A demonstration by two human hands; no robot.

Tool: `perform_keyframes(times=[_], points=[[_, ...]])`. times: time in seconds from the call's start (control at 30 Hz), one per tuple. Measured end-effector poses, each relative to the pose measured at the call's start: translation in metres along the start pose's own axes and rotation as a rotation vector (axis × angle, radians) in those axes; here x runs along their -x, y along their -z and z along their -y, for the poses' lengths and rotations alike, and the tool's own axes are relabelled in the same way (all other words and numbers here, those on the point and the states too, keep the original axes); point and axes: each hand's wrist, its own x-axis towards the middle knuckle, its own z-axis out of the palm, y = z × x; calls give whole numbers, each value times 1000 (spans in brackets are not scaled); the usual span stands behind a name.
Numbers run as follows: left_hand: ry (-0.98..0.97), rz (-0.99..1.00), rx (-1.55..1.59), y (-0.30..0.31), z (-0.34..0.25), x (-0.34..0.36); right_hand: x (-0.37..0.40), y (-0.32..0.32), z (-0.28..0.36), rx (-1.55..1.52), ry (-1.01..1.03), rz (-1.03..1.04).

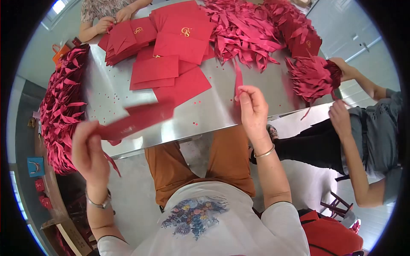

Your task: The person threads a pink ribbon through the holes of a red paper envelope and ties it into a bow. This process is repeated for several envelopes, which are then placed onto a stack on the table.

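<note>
My left hand (90,151) is closed on the end of a flat red paper bag (136,120), blurred by motion, above the table's front edge. A short ribbon tail hangs below that hand. Between the thumb and fingers of my right hand (254,112) is a red ribbon (238,81), pinched over the table. Beyond my hands, loose flat red paper pieces (156,70) overlap, some bearing gold lettering. Farther back lies a large heap of red ribbons (243,27).
A long row of ribboned red bags (64,111) lines the metal table (188,121) at left; another stack (305,42) stands back right. At right a co-worker's hands (341,115) handle a ribboned bundle (314,79). Another person's hands (113,21) work at the far side.
</note>
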Motion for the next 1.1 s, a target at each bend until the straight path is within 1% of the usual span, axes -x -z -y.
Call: perform_keyframes(times=[0.03, 0.07, 0.1, 0.13, 0.17, 0.2, 0.23, 0.3, 0.33, 0.37, 0.4, 0.43, 0.47, 0.5, 0.53, 0.57, 0.6, 0.63, 0.67, 0.7, 0.73, 0.8, 0.87, 0.9, 0.93, 0.97, 1.0, 1.03, 1.1], points=[[51, -18, -34, 3, 1, -10, 1, -3, 3, -168, -102, -53], [-36, 5, -154, -2, 1, -29, 2, -5, 7, -336, -203, -103], [47, 143, -93, -6, 3, -43, 3, -5, 11, -378, -225, -108], [160, 319, 31, -15, 4, -59, 6, -5, 11, -383, -226, -101], [52, 485, 18, -30, 11, -73, 9, -4, 9, -363, -259, -111], [67, 610, 149, -51, 25, -81, 11, -5, 8, -345, -292, -114], [103, 720, 211, -74, 40, -86, 11, -11, 7, -366, -287, -168], [-90, 696, -8, -116, 66, -80, 14, -17, 10, -352, -316, -180], [-137, 591, -162, -124, 64, -78, 16, -12, 11, -330, -359, -115], [-188, 485, -316, -130, 62, -77, 18, -13, 14, -338, -350, -100], [-200, 365, -281, -133, 64, -77, 19, -14, 16, -346, -339, -90], [-92, 282, -203, -129, 61, -70, 22, -13, 14, -324, -303, -67], [9, 198, -122, -124, 55, -60, 24, -14, 15, -334, -310, -51], [85, 200, -180, -117, 47, -47, 25, -15, 18, -189, -248, -18], [86, 204, -201, -114, 40, -34, 25, -17, 21, -41, -186, 13], [89, 206, -218, -113, 34, -22, 22, -23, 26, -39, -105, 27], [95, 190, -281, -111, 25, -11, 19, -34, 32, -57, -98, 20], [79, 136, -272, -111, 22, 0, 17, -44, 38, -76, -87, 17], [62, 80, -264, -111, 22, 8, 14, -49, 46, -31, -158, 104], [-26, 130, -297, -111, 24, 12, 12, -56, 50, -5, -114, 159], [2, 201, -321, -111, 25, 13, 10, -64, 52, 21, -69, 214], [55, 328, -410, -107, 32, 11, 9, -79, 52, 37, -78, 280], [151, 339, -561, -98, 45, 0, 10, -91, 50, 104, -120, 349], [159, 304, -702, -90, 58, -5, 12, -93, 48, 106, -118, 353], [139, 160, -760, -82, 79, -8, 14, -95, 48, 173, -32, 331], [118, 17, -815, -74, 88, -13, 16, -97, 47, 240, 53, 307], [137, -52, -762, -65, 92, -13, 18, -98, 44, 246, 63, 284], [142, -52, -758, -66, 90, -10, 19, -99, 43, 250, 63, 288], [-23, -29, -367, -74, 70, -4, 20, -102, 43, 262, 81, 241]])
